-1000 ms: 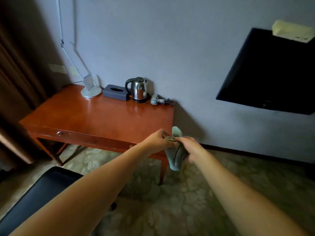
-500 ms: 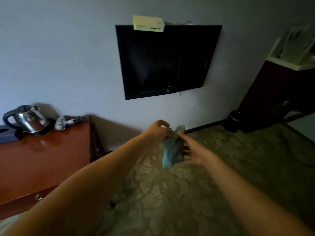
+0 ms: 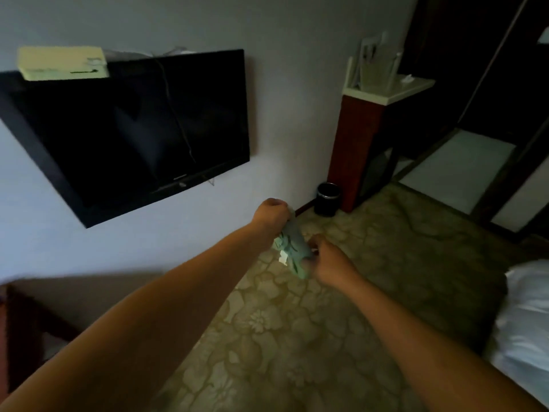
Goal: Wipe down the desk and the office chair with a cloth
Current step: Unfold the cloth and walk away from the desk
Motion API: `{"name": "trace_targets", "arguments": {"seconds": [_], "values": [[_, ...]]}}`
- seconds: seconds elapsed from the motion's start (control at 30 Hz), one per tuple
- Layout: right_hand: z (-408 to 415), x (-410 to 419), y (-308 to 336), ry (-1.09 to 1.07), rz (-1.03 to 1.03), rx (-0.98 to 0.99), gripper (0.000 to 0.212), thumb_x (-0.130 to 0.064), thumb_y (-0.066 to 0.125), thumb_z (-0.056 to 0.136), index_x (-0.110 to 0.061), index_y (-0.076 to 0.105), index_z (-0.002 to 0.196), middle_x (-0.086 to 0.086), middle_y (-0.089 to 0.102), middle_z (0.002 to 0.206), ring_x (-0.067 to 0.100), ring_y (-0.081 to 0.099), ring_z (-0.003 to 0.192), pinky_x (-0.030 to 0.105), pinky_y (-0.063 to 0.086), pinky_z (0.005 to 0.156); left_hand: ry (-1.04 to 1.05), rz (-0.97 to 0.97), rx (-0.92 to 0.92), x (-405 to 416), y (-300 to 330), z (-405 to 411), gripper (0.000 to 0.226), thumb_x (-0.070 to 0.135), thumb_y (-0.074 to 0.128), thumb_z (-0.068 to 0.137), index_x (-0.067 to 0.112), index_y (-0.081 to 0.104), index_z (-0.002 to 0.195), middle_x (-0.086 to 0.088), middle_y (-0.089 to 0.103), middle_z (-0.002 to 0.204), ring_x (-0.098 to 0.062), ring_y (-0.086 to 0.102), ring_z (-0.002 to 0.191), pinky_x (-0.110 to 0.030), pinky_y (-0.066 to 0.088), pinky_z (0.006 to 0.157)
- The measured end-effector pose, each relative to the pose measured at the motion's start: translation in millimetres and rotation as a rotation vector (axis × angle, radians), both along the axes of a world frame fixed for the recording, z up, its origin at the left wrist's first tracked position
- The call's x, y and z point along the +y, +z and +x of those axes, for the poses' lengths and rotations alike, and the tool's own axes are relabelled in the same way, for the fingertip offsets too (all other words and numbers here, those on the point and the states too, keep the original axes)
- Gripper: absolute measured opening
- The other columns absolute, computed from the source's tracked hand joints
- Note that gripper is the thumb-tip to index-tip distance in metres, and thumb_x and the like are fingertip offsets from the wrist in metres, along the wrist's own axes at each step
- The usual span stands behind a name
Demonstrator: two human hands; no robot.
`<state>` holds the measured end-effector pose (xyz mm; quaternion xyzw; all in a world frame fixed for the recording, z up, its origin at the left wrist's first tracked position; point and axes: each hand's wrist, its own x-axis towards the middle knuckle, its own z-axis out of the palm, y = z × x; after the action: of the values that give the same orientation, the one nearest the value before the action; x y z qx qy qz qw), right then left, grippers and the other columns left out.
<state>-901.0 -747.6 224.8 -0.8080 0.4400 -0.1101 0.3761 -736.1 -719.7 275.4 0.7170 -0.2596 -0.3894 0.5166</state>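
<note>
No readable text, label, brand or number anywhere. Small pale mark on lower bezel of television, far left on wall: too blurred to read. Pale box on television's top edge: dark marks on front, illegible. White tag on cloth: no print discernible.

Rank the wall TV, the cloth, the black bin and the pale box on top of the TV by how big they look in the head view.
1. wall TV
2. pale box
3. cloth and black bin look about alike; the cloth is nearer the camera and partly hidden by the left hand and right hand.
</note>
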Motion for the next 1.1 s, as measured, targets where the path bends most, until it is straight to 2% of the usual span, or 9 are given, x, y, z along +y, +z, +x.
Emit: {"name": "trace_targets", "arguments": {"seconds": [0.23, 0.33, 0.47, 0.53, 0.67, 0.73, 0.87, 1.03, 1.1], "values": [[-38, -111, 7, -0.098, -0.232, 0.035, 0.025, -0.023, 0.064, 0.091, -0.023, 0.058, 0.115, 0.0, 0.064, 0.1, 0.018, 0.061, 0.089, 0.036, 0.053, 0.079, -0.083, 0.148, 0.074, -89, -16, -3, 0.012, 0.014, 0.055, 0.095, 0.015, 0.066, 0.099, -0.005, 0.051, 0.071, -0.014, 0.043, 0.047, -0.017, 0.032, 0.037], [-40, -168, 11, -0.043, -0.265, 0.074, 0.016, -0.018, 0.063, 0.09, -0.028, 0.059, 0.103, -0.002, 0.064, 0.094, 0.017, 0.062, 0.086, 0.035, 0.053, 0.074, -0.241, 0.343, 0.072, -134, -30, 2, 0.014, 0.029, 0.058, 0.095, 0.016, 0.06, 0.092, -0.003, 0.049, 0.064, -0.01, 0.042, 0.032, -0.019, 0.037, 0.045], [-28, -248, 21, -0.022, -0.263, 0.153, 0.014, -0.012, 0.06, 0.092, -0.019, 0.066, 0.102, 0.0, 0.066, 0.097, 0.014, 0.059, 0.087, 0.02, 0.041, 0.063, -0.681, 0.404, -0.007, -209, -49, 25, 0.062, 0.069, 0.066, 0.079, 0.026, 0.054, 0.123, 0.003, 0.059, 0.112, -0.015, 0.059, 0.101, -0.03, 0.05, 0.086], [-18, -289, 26, -0.034, -0.24, 0.172, 0.015, -0.013, 0.06, 0.092, -0.019, 0.067, 0.104, -0.001, 0.066, 0.099, 0.013, 0.06, 0.088, 0.021, 0.043, 0.065, -0.874, 0.364, -0.266, -251, -59, 36, 0.074, 0.07, 0.069, 0.074, 0.035, 0.047, 0.135, 0.011, 0.049, 0.126, -0.016, 0.051, 0.118, -0.03, 0.047, 0.093], [0, -373, 37, -0.013, -0.139, 0.232, 0.019, -0.016, 0.062, 0.093, -0.022, 0.069, 0.109, -0.003, 0.067, 0.103, 0.012, 0.063, 0.091, 0.027, 0.053, 0.076, -0.873, 0.101, -0.691, -342, -81, 62, 0.041, 0.044, 0.056, 0.087, 0.013, 0.068, 0.112, 0.001, 0.061, 0.099, -0.012, 0.056, 0.087, -0.024, 0.045, 0.076], [5, -410, 37, -0.03, -0.108, 0.241, 0.019, -0.018, 0.063, 0.093, -0.027, 0.068, 0.109, -0.005, 0.067, 0.106, 0.012, 0.063, 0.094, 0.028, 0.053, 0.081, -0.82, -0.04, -0.62, -384, -88, 76, 0.043, 0.042, 0.06, 0.082, -0.001, 0.069, 0.083, -0.005, 0.062, 0.074, -0.013, 0.057, 0.068, -0.033, 0.047, 0.061], [-3, -459, 37, -0.099, 0.064, 0.263, 0.021, -0.018, 0.073, 0.087, -0.029, 0.069, 0.104, -0.004, 0.069, 0.111, 0.015, 0.065, 0.102, 0.033, 0.055, 0.093, -0.979, 0.077, -0.463, -432, -66, 87, 0.046, 0.049, 0.066, 0.083, 0.008, 0.072, 0.104, -0.005, 0.072, 0.101, -0.016, 0.068, 0.095, -0.029, 0.054, 0.086], [-16, -517, 44, -0.188, 0.283, 0.115, 0.032, -0.022, 0.083, 0.083, -0.023, 0.07, 0.112, -0.002, 0.071, 0.112, 0.014, 0.067, 0.102, 0.016, 0.053, 0.073, -1.015, 0.081, -0.434, -511, -56, 89, 0.016, 0.035, 0.07, 0.09, 0.037, 0.069, 0.074, 0.025, 0.066, 0.071, 0.01, 0.061, 0.072, -0.006, 0.043, 0.063], [-21, -544, 42, -0.196, 0.252, 0.111, 0.033, -0.02, 0.082, 0.083, -0.021, 0.069, 0.114, -0.003, 0.07, 0.111, 0.012, 0.067, 0.1, 0.013, 0.051, 0.073, -1.039, 0.057, -0.433, -542, -53, 83, 0.012, 0.032, 0.07, 0.091, 0.026, 0.074, 0.081, 0.022, 0.066, 0.072, 0.008, 0.06, 0.071, -0.007, 0.044, 0.066]]}}
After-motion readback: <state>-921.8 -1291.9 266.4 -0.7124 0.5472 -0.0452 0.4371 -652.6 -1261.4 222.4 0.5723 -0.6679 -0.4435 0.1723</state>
